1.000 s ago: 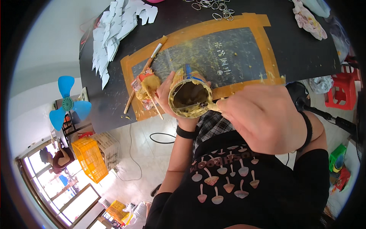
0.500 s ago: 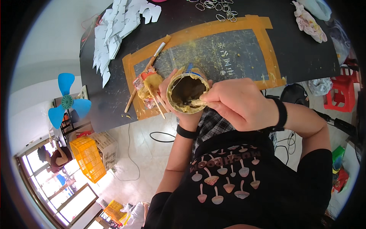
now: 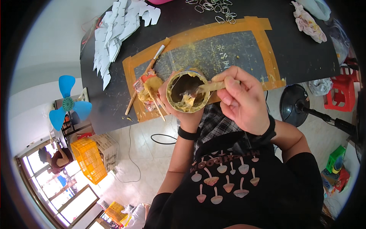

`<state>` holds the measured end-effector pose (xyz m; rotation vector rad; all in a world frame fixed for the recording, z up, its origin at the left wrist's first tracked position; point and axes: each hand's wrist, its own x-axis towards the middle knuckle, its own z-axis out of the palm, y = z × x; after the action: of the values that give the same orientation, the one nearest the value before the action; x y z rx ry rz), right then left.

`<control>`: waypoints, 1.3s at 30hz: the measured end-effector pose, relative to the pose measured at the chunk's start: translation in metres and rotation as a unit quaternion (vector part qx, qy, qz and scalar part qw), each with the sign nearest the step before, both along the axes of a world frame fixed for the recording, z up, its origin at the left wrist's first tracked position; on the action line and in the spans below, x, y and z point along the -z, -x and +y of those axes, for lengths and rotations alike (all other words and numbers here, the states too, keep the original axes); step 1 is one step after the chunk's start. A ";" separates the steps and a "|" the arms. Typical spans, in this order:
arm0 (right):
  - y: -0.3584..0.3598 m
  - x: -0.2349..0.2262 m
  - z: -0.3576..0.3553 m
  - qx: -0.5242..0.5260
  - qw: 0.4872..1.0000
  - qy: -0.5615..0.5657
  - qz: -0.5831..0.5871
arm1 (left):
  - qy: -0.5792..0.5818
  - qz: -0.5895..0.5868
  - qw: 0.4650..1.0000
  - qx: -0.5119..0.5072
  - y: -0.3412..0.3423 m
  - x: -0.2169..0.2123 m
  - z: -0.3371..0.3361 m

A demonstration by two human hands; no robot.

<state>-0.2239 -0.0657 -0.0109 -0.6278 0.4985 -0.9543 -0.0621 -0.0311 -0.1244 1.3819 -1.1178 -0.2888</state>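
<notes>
My left hand (image 3: 189, 120) is wrapped round a round can (image 3: 183, 82), holding it tilted so its mouth faces up toward me. Yellowish paste crusts the rim. Between thumb and fingers, my right hand (image 3: 246, 101) grips the handle of a paste-smeared spatula (image 3: 214, 87), whose end reaches into the can. A lump of yellow paste (image 3: 188, 102) sits at that end, low in the opening. Left of the can lies a paste-covered red and white piece (image 3: 143, 86), with thin sticks (image 3: 157, 100) across it and a brush (image 3: 158, 51) beside it.
An orange-taped board (image 3: 236, 45) covers part of the black table (image 3: 289, 57). White cut pieces (image 3: 116, 34) are stacked far left, metal rings (image 3: 215, 5) lie at the back, and a stained cloth (image 3: 309, 23) far right. Fans (image 3: 67, 104) stand on both sides; a person (image 3: 59, 156) is near the window.
My right hand has drawn back and turned, bringing the spatula's handle up over the rim. The paste lump now shows on its end. The can stays almost where it was.
</notes>
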 end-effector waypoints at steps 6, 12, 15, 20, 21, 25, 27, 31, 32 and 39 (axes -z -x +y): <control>0.028 -0.009 -0.029 -0.007 0.985 -0.077 -0.157 | -0.029 -0.088 0.996 -0.010 0.004 -0.011 -0.001; 0.044 -0.035 -0.029 0.068 0.992 0.102 -0.024 | -0.059 -0.258 0.964 -0.033 -0.005 0.002 0.004; 0.041 -0.024 -0.025 0.010 0.887 0.404 0.223 | -0.055 -0.070 0.995 -0.038 -0.007 0.015 0.013; 0.030 -0.029 -0.028 -0.018 0.837 0.479 0.262 | -0.016 -0.219 0.975 -0.040 0.002 -0.026 0.000; 0.028 -0.028 -0.028 -0.017 0.838 0.478 0.262 | -0.016 -0.249 0.968 -0.020 0.003 -0.033 -0.002; 0.020 -0.028 -0.033 -0.031 0.797 0.544 0.259 | 0.052 -0.200 0.978 -0.013 0.003 -0.030 -0.007; 0.017 -0.029 -0.036 -0.053 0.786 0.554 0.270 | 0.098 -0.165 0.981 -0.008 0.003 -0.029 -0.008; 0.008 -0.035 -0.036 -0.066 0.664 0.669 0.328 | 0.035 -0.192 0.981 -0.018 0.005 -0.026 -0.002; 0.005 -0.038 -0.033 -0.091 0.603 0.706 0.362 | 0.053 -0.200 0.978 -0.024 0.006 -0.026 -0.003; 0.019 -0.076 -0.046 -0.221 0.469 0.757 0.398 | 0.077 -0.224 0.972 -0.003 0.006 -0.029 -0.004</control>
<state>-0.2425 -0.1118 0.0646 -2.7991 0.0848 -0.2569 -0.0685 -0.0348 -0.0952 1.3454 -1.4724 0.1231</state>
